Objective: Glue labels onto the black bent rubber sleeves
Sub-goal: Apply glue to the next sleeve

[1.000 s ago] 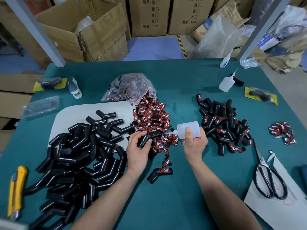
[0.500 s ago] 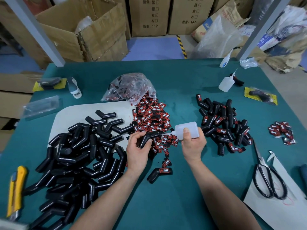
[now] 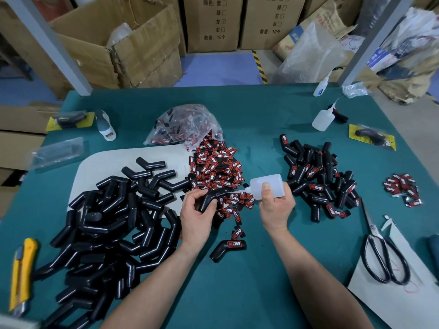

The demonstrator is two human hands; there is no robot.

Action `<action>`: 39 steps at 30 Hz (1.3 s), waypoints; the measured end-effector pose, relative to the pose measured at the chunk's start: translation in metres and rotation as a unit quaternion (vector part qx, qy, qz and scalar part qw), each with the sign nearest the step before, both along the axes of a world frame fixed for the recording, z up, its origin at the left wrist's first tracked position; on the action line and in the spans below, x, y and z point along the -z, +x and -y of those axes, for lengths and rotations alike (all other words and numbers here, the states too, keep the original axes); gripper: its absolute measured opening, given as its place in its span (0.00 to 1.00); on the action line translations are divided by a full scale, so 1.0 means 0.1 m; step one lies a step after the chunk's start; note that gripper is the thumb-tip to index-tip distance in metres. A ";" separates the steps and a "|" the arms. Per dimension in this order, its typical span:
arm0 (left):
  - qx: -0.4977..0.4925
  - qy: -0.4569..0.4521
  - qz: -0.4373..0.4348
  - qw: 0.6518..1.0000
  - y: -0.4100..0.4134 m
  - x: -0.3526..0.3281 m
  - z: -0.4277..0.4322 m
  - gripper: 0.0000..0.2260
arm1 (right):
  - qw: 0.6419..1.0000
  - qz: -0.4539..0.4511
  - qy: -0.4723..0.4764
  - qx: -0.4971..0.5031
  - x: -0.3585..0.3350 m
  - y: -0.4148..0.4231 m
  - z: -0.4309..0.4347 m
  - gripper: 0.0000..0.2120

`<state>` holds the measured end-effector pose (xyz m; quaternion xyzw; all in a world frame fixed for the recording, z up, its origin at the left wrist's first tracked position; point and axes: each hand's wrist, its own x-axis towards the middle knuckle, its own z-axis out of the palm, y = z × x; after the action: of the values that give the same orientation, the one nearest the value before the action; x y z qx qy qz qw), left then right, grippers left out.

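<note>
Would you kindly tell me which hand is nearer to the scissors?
Right. The right hand, gripping the glue bottle, is left of the scissors; the left hand, holding a black sleeve, is farther left, beyond the right hand.

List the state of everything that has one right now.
Black bent rubber sleeve, held by left hand, no label visible.
Translucent white plastic glue bottle, gripped by right hand, tipped sideways, nozzle at sleeve.
Black-handled steel scissors, closed.
Lone black bent sleeve near wrists, labelled, lying flat.
Brown cardboard box, flaps open.
</note>
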<state>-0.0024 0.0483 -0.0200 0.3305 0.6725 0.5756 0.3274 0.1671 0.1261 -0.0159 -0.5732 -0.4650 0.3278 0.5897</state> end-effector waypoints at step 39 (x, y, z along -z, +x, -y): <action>-0.004 -0.009 0.001 1.000 0.00 0.00 0.00 0.17 | 0.999 -0.019 0.026 0.008 -0.06 0.02 -0.01 0.10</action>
<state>-0.0025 0.0480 -0.0197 0.3244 0.6787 0.5713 0.3283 0.1694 0.1272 -0.0103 -0.5547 -0.4580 0.3216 0.6157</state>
